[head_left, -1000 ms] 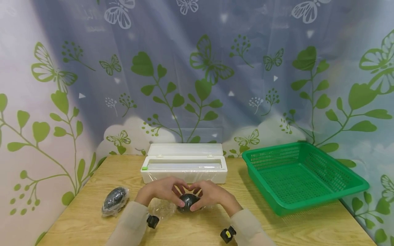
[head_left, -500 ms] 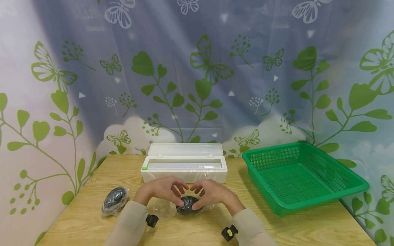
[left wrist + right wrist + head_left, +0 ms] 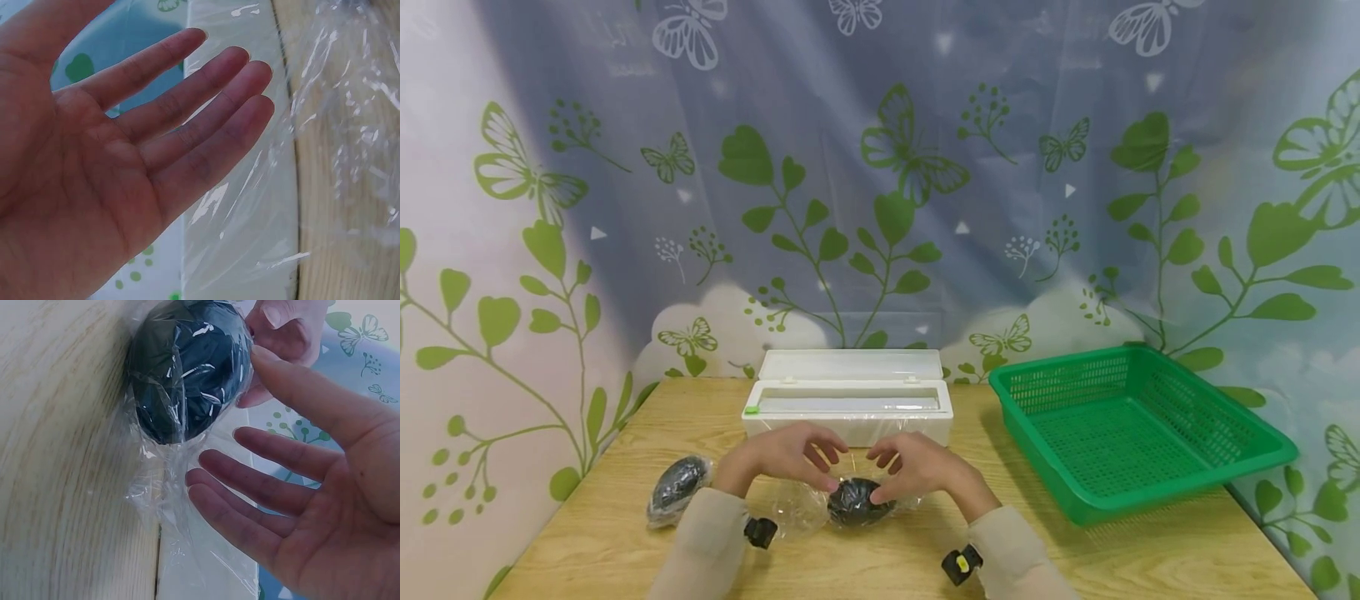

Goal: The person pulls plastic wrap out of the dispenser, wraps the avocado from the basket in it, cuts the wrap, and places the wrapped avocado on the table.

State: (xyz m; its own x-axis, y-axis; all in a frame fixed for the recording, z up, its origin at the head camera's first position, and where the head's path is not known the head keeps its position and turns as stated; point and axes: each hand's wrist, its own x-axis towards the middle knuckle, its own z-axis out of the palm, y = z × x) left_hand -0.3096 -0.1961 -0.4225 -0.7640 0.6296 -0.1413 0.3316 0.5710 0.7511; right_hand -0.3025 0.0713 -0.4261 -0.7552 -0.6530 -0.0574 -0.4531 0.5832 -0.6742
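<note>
Dark round ball (image 3: 854,502) sits on the wooden surface (image 3: 1112,558), just in front of the white film dispenser box (image 3: 848,408). Ball is near-black, matte, wrinkled under glossy clear plastic film (image 3: 797,510) that trails loose to its left. Left hand (image 3: 782,454) and right hand (image 3: 917,467) arch over it; fingers of both spread and relaxed, thumbs touching the wrapped ball. A second wrapped dark ball (image 3: 676,486) lies well to the left; green basket (image 3: 1138,429) at right
</note>
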